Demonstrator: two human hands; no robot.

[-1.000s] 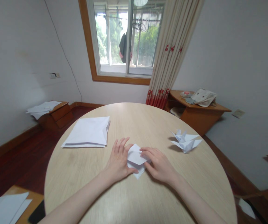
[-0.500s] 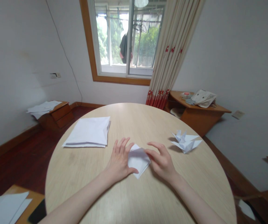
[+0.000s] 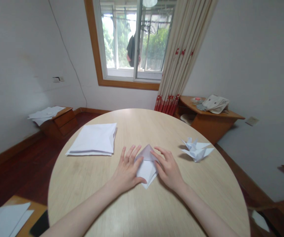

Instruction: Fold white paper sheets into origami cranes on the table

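A small folded sheet of white paper [image 3: 145, 169] lies on the table in front of me, one corner at its near end. Its upper flap stands raised and looks greyish against the light. My left hand [image 3: 127, 169] is open at the paper's left side, its fingers spread, with the thumb and forefinger resting on the sheet. On the other side, my right hand [image 3: 168, 168] pinches the raised flap near its right edge between thumb and fingers. Part of the paper's left edge is hidden under my left hand.
A stack of white paper squares [image 3: 92, 138] lies at the table's left. Folded paper cranes [image 3: 196, 152] stand on the right of the round table [image 3: 144, 214]. More sheets [image 3: 3, 219] lie on a low surface at lower left. A wooden cabinet [image 3: 213, 123] stands beyond.
The paper's upper flap has lifted and swung up away from me, showing its inner side. My right hand has shifted slightly left and closed on it. My left hand stays nearly in place.
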